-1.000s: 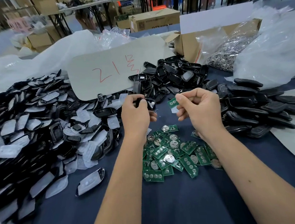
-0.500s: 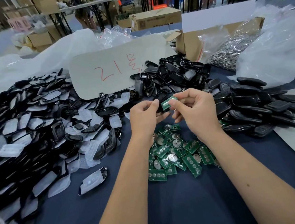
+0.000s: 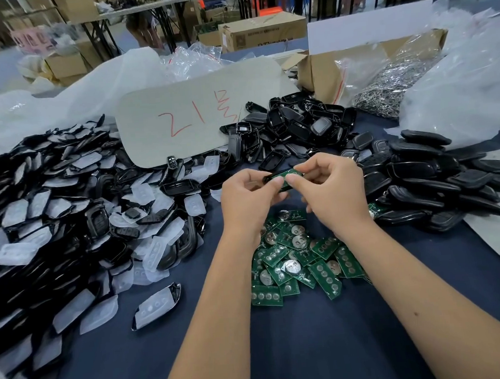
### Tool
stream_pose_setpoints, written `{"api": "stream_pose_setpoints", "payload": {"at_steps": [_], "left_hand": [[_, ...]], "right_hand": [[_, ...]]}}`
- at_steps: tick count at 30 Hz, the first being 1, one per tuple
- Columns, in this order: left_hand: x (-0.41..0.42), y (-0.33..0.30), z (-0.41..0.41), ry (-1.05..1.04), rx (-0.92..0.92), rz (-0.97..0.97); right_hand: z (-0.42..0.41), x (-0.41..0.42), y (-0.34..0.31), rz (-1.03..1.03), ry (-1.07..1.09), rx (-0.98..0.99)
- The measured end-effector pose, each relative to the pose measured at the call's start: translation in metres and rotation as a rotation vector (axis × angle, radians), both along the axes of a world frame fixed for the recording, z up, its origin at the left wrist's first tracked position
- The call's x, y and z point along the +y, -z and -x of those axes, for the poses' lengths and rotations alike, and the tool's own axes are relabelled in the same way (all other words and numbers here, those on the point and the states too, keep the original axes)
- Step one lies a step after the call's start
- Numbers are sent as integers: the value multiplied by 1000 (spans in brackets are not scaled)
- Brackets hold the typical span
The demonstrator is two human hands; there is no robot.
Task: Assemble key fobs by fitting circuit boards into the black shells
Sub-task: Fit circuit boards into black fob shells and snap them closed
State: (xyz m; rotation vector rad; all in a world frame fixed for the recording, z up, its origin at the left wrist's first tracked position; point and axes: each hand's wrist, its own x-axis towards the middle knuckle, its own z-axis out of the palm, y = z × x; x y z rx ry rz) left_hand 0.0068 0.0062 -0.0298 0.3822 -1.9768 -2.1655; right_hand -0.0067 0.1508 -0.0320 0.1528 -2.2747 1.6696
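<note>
Step in hand: 1 green circuit board is being seated into 1 black shell, held above the bench between both hands.

- Left hand: the shell is gripped at its left end, thumb on top, fingers curled beneath.
- Right hand: the board is pinched and pressed at the shell's right end, thumb touching the board's near edge.
- Whether the board is fully down in the shell cannot be told; most of both parts is covered by fingers.
- Judged good practice: board laid flat and square to the shell's recess, pressure applied evenly by both thumbs, no forcing at 1 corner.

Surroundings, left to right:
- A large heap of black shell halves with translucent button pads lies on the left; 1 stray half lies apart, near the left forearm.
- A grey card marked in red stands behind the heaps.
- The pile of loose circuit boards lies directly under the hands, within easy reach.
- More empty shells are heaped behind the hands.
- A cardboard box with a bag of metal parts sits at far right, with closed black fobs stacked just beside the right hand.

Nothing is seen blocking the hands; crowding by the heaps on both sides is judged the only nuisance.
</note>
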Motion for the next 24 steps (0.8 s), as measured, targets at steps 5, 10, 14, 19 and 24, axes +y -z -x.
{"api": "stream_pose_setpoints", "payload": {"at_steps": [5,10,14,19,24], "left_hand": [[-1,3,0,20,24,82],[-4,0,-2,63,29,55],[-5,-6,-5,81,69,-35],[-5,-14,-8,66,46,-221],[-2,-19,-10,13,4,-220]], "right_hand": [[-4,-3,-2,-139,133,33],[-1,6,-5,-46,21,-86],[0,6,-8,287,-192,-196],[-2,-4,-12,400,-178,-128],[-5,-24,-15,423,-148,-89]]}}
